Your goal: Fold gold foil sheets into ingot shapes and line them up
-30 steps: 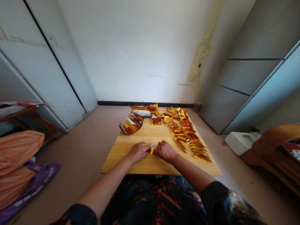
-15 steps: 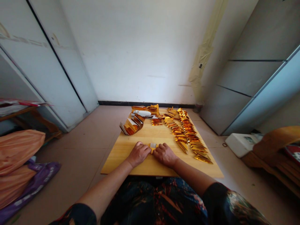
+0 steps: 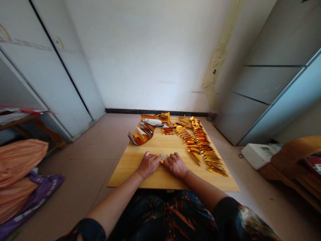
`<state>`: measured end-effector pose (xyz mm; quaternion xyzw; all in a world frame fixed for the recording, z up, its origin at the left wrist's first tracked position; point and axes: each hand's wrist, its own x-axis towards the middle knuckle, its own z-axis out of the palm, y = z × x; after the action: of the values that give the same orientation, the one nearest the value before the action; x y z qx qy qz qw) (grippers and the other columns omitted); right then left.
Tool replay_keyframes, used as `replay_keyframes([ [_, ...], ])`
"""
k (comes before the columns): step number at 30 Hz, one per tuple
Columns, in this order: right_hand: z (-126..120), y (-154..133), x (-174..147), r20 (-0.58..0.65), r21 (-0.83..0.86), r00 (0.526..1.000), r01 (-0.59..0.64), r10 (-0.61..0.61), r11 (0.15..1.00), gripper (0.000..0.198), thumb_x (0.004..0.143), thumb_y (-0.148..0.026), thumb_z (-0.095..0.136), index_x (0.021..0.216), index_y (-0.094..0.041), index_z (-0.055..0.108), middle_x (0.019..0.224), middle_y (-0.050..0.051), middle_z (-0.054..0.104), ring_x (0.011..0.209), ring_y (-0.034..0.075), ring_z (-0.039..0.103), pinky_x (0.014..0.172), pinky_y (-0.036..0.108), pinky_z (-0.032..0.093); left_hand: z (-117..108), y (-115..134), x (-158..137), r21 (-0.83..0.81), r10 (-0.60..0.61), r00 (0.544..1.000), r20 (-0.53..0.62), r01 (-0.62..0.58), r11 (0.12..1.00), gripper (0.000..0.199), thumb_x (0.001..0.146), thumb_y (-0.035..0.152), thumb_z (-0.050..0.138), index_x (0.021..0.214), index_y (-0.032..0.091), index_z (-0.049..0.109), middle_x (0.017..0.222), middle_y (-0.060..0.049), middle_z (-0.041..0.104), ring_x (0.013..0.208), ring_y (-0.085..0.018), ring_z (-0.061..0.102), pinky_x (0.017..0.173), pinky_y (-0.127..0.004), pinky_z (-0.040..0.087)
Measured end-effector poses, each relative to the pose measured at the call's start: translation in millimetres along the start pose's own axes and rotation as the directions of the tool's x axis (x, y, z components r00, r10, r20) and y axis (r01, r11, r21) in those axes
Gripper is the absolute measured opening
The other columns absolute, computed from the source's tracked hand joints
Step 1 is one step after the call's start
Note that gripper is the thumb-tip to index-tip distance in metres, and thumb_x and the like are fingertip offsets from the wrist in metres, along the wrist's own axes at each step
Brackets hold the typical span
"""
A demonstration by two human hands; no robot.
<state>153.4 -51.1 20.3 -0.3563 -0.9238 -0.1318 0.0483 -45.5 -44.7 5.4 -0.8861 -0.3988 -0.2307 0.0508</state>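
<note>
Pressing a small gold slip (image 3: 163, 156) flat on the near middle of the board (image 3: 160, 179), I work with both hands side by side. My left hand (image 3: 148, 164) lies palm down on the slip's left end, fingers (image 3: 155, 157) close together and curled over it. My right hand (image 3: 176, 165) covers the right end the same way, fingers narrow and bent onto the foil; only a pale patch of the slip shows between the two hands. Folded gold pieces (image 3: 203, 147) run in an overlapping row along the right side of the board, from far to near. A fanned stack of gold sheets (image 3: 140, 134) stands at far left. More gold stacks (image 3: 160, 118) sit at the far edge. An orange bag (image 3: 20, 160) lies on the floor, well to the left.
</note>
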Motion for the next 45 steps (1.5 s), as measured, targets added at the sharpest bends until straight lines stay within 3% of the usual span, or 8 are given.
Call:
replay_keyframes([
  [6,4,0,-3,-0.034,0.024,0.999,-0.028,0.029,0.999,0.025,0.097,-0.020,0.036,0.098,-0.019,0.061,0.079,0.007,0.062,0.081,0.021,0.047,0.079,0.037,0.029,4,-3,0,-0.055,-0.050,0.998,-0.027,0.049,0.997,0.020,0.084,0.014,0.048,0.095,0.020,0.063,0.100,-0.006,0.065,0.090,-0.018,0.058,0.083,-0.034,0.041],
  [9,7,0,-3,-0.052,0.096,0.976,-0.207,0.213,0.974,0.020,0.095,-0.020,0.041,0.097,-0.019,0.061,0.081,0.006,0.063,0.081,0.020,0.049,0.076,0.034,0.029,13,-7,0,-0.050,-0.119,0.990,-0.075,0.115,0.992,0.023,0.083,0.008,0.045,0.090,0.018,0.065,0.107,-0.009,0.062,0.092,-0.019,0.057,0.084,-0.033,0.046],
  [12,11,0,-1,-0.003,0.185,0.917,-0.392,0.399,0.901,0.014,0.090,-0.021,0.049,0.087,-0.019,0.063,0.083,0.005,0.063,0.082,0.018,0.051,0.070,0.030,0.029,21,-9,0,-0.069,-0.144,0.987,-0.078,0.138,0.988,0.022,0.081,0.008,0.047,0.085,0.017,0.066,0.110,-0.010,0.061,0.094,-0.019,0.058,0.085,-0.034,0.048],
  [17,8,1,1,0.075,0.239,0.865,-0.499,0.497,0.833,0.020,0.091,-0.026,0.048,0.083,-0.019,0.064,0.090,0.005,0.063,0.090,0.018,0.051,0.071,0.027,0.030,21,-10,3,-0.159,-0.189,0.982,-0.022,0.183,0.970,0.017,0.082,0.011,0.049,0.079,0.018,0.065,0.111,-0.008,0.059,0.100,-0.018,0.056,0.089,-0.032,0.048],
  [22,-5,2,4,0.180,0.251,0.829,-0.559,0.530,0.790,0.021,0.092,-0.027,0.045,0.093,-0.020,0.065,0.099,0.006,0.062,0.098,0.018,0.051,0.075,0.027,0.034,12,-8,10,-0.095,-0.299,0.950,0.088,0.307,0.947,0.012,0.085,0.019,0.051,0.088,0.020,0.063,0.108,-0.006,0.060,0.103,-0.020,0.054,0.089,-0.036,0.043],
  [28,-13,11,12,0.274,0.247,0.790,-0.608,0.548,0.754,0.022,0.092,-0.026,0.046,0.093,-0.017,0.066,0.101,0.009,0.062,0.098,0.019,0.053,0.076,0.026,0.038,6,-1,19,-0.008,-0.438,0.876,0.201,0.449,0.894,0.016,0.089,0.028,0.047,0.091,0.022,0.061,0.110,-0.003,0.060,0.106,-0.019,0.050,0.088,-0.037,0.037],
  [36,-14,18,17,0.325,0.217,0.772,-0.623,0.546,0.751,0.026,0.091,-0.029,0.046,0.098,-0.014,0.067,0.103,0.013,0.062,0.101,0.022,0.054,0.079,0.027,0.041,3,8,27,0.069,-0.542,0.815,0.208,0.540,0.839,0.020,0.089,0.033,0.045,0.090,0.022,0.061,0.111,-0.004,0.058,0.107,-0.020,0.049,0.086,-0.037,0.034],
  [45,-19,18,22,0.371,0.200,0.742,-0.651,0.558,0.732,0.032,0.091,-0.027,0.042,0.103,-0.012,0.067,0.108,0.015,0.060,0.105,0.024,0.054,0.082,0.030,0.043,1,14,31,0.105,-0.592,0.785,0.182,0.584,0.805,0.021,0.088,0.036,0.046,0.086,0.021,0.061,0.108,-0.006,0.058,0.105,-0.022,0.048,0.084,-0.037,0.035],
])
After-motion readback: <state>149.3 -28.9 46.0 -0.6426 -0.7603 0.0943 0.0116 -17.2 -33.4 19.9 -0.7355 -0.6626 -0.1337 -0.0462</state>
